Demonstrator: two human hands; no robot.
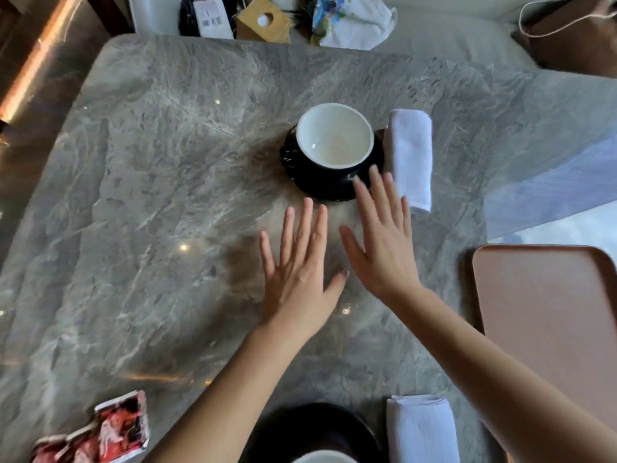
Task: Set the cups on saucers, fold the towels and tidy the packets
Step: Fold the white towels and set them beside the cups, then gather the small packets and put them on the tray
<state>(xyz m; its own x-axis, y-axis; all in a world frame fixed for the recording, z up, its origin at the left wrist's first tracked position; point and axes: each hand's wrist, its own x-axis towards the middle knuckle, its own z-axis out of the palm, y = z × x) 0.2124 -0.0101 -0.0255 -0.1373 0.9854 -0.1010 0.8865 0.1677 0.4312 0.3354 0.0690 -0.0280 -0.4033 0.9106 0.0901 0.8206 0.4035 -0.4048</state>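
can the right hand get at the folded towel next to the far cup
Probably yes. The right hand is open and empty, its fingertips beside the near end of the towel, with nothing between them; the saucer lies to its left.

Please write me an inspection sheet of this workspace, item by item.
Surface: grey marble table, glossy, with light reflections.
Job's things: black cup with white inside stands on black saucer; folded white towel at its right; second cup, second saucer and second white towel at near edge; red printed packets near left.
Clutter: brown rectangular tray at right.
Grippers: left hand and right hand open, flat, holding nothing.
Cables: nothing seen.
Surroundings: cardboard box, black packet, printed cloth, brown bag beyond table.
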